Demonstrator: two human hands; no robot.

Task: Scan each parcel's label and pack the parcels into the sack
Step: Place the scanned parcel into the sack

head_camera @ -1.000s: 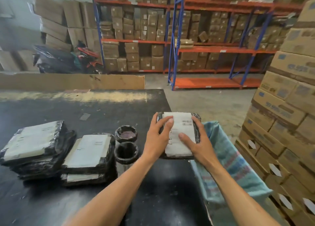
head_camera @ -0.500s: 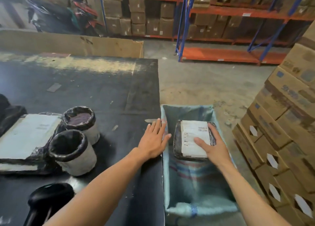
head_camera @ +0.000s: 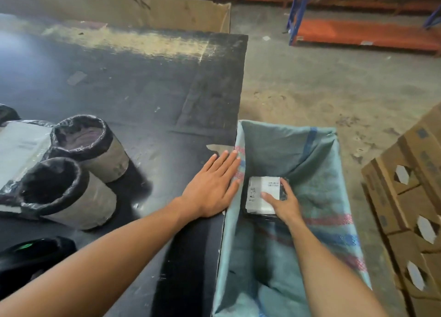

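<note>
Flat parcel (head_camera: 19,149), far left on the table (head_camera: 143,89), white label up, cut by the frame edge; scanner (head_camera: 26,257), black, green light showing, near left corner of the table; two rolls (head_camera: 78,171), black-wrapped with pale sides, just right of the flat parcel, one nearer, one farther, close beside each other; left hand (head_camera: 212,185), palm down on the table's right edge, fingers straight and close together, fingertips touching the sack's rim, holding nothing; cardboard sheet (head_camera: 119,3), standing along the table's far edge; sack (head_camera: 322,173), blue-green woven with pink and blue stripes, mouth open, hanging just right of the table; parcel (head_camera: 260,195), black wrap, white label up, inside the sack, low against its left wall; right hand (head_camera: 284,204), reaching down into the sack, fingers curled on the parcel's right side, thumb on the label; rack (head_camera: 362,30), orange shelf with blue posts, far right across the floor; boxes (head_camera: 410,209), brown cartons stacked right of the sack.
</note>
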